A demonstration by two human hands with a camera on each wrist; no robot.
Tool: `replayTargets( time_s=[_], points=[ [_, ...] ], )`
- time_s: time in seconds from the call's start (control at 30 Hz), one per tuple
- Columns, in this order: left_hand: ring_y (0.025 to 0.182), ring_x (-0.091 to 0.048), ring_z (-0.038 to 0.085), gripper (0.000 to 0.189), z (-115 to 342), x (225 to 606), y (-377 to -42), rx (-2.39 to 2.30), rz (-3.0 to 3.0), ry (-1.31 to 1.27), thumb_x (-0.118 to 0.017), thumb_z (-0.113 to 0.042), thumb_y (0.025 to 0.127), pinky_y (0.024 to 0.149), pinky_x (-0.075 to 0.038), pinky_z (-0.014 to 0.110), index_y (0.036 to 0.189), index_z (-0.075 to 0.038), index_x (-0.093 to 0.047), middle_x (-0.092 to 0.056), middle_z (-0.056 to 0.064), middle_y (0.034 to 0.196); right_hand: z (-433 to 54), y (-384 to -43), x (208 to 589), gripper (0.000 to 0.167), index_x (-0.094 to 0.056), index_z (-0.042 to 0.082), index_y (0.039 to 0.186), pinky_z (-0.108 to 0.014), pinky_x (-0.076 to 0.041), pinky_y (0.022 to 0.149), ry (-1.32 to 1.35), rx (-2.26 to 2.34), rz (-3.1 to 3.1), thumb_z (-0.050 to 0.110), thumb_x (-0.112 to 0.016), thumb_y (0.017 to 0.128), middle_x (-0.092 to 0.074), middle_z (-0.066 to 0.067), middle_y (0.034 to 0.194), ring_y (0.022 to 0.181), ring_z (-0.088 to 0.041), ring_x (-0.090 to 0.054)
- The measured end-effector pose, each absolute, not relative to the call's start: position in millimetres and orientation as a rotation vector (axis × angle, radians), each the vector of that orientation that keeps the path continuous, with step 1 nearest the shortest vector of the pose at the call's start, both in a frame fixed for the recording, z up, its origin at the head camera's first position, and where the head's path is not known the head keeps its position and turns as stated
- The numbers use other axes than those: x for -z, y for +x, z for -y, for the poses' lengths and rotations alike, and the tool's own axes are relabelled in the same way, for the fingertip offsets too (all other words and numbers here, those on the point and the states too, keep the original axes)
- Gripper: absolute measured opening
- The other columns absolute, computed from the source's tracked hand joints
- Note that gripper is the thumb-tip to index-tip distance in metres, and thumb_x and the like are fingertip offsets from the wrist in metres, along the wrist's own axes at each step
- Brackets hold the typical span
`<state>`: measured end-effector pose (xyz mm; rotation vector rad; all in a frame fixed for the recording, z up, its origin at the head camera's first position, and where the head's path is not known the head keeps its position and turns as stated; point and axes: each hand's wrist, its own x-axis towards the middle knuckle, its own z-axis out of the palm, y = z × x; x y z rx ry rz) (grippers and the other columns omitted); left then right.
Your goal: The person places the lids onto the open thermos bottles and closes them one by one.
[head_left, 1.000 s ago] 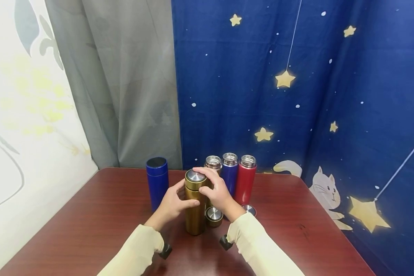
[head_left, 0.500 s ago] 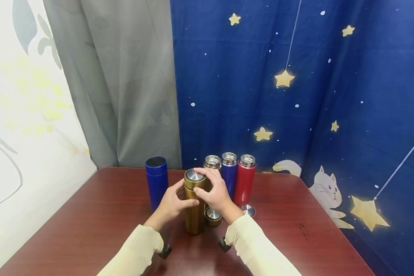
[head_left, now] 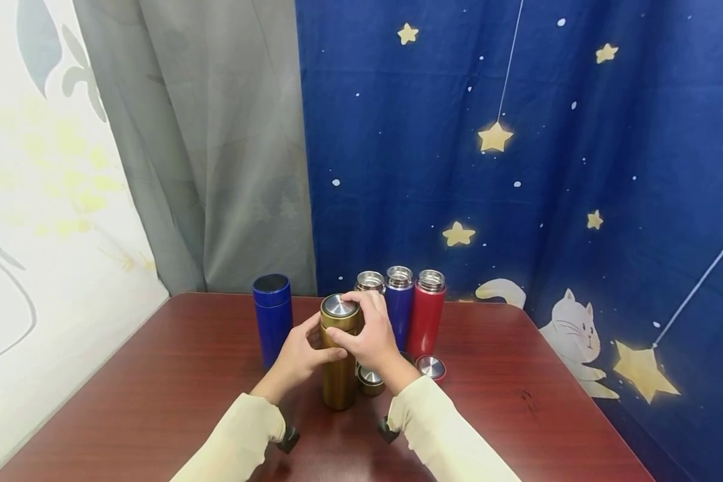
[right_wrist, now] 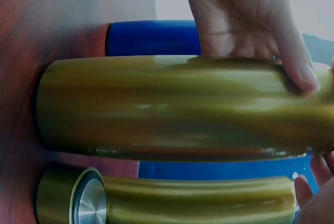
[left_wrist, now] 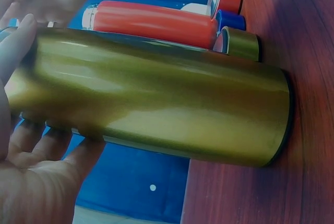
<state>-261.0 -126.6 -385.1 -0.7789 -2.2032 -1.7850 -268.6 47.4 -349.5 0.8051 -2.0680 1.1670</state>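
A gold thermos bottle stands upright on the table, topped by its gold lid with a brushed-steel disc. My left hand grips the bottle's upper body from the left, thumb across the front and fingers behind. From the right, my right hand grips the lid, its thumb at the front and its fingers over the far rim. Just right of the bottle, a loose gold lid rests on the table, partly under the right hand in the head view. The left wrist view shows the bottle's base on the wood.
A capped blue thermos stands behind my left hand. Lidless gold, blue and red thermoses stand in a row behind my right hand. A red lid and a blue lid lie before them. Curtains hang behind the table.
My right hand has turned around the lid, its thumb sliding leftward across the front. My left hand keeps its grip, and the bottle stays in place. The view has shifted slightly.
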Motion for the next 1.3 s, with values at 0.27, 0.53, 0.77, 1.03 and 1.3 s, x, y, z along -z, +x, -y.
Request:
replayTargets(
  time_s=[0.27, 0.53, 0.77, 1.03, 1.3],
  points=[
    [0.110, -0.063, 0.024, 0.070, 126.7, 387.1, -262.1, 1.842, 2.154, -0.834, -0.080, -0.008, 0.080, 0.089, -0.053, 0.032, 0.142, -0.009, -0.048, -0.059, 0.011, 0.131, -44.2, -266.8, 346.0, 0.062, -0.048, 0.012, 0.117, -0.037, -0.044, 0.089, 0.782, -1.162, 2.158, 0.040, -0.081, 0.073, -0.049, -0.005, 0.113, 0.108, -0.020, -0.044],
    [0.111, -0.063, 0.026, 0.075, 128.1, 386.5, -260.3, 1.783, 2.243, -0.738, -0.083, -0.013, 0.078, 0.091, -0.052, 0.033, 0.143, -0.010, -0.046, -0.060, 0.011, 0.130, -56.9, -273.0, 342.0, 0.075, -0.032, 0.011, 0.146, -0.046, -0.035, 0.108, 1.108, -1.463, 2.181, 0.021, -0.065, 0.079, -0.042, -0.010, 0.147, 0.132, -0.025, -0.043],
    [0.108, -0.064, 0.026, 0.077, 129.2, 385.7, -261.2, 1.774, 2.256, -0.711, -0.084, -0.013, 0.076, 0.090, -0.053, 0.036, 0.143, -0.010, -0.047, -0.061, 0.011, 0.128, -63.6, -276.5, 341.2, 0.062, -0.051, 0.012, 0.140, -0.044, -0.039, 0.105, 1.179, -1.381, 2.180, 0.016, -0.059, 0.078, -0.054, -0.007, 0.138, 0.127, -0.021, -0.048],
    [0.109, -0.064, 0.025, 0.077, 128.6, 385.6, -260.9, 1.761, 2.262, -0.719, -0.084, -0.015, 0.077, 0.090, -0.052, 0.034, 0.144, -0.011, -0.046, -0.060, 0.011, 0.129, -65.8, -277.1, 342.9, 0.058, -0.057, 0.016, 0.137, -0.046, -0.042, 0.102, 1.111, -1.316, 2.191, 0.024, -0.066, 0.080, -0.058, -0.006, 0.134, 0.125, -0.021, -0.049],
    [0.111, -0.063, 0.024, 0.077, 128.0, 384.6, -262.3, 1.757, 2.258, -0.727, -0.084, -0.015, 0.077, 0.092, -0.051, 0.034, 0.144, -0.012, -0.046, -0.060, 0.010, 0.130, -65.6, -277.1, 345.0, 0.057, -0.059, 0.021, 0.134, -0.047, -0.041, 0.101, 1.014, -1.245, 2.191, 0.029, -0.075, 0.080, -0.059, 0.002, 0.131, 0.123, -0.018, -0.047]
  ],
)
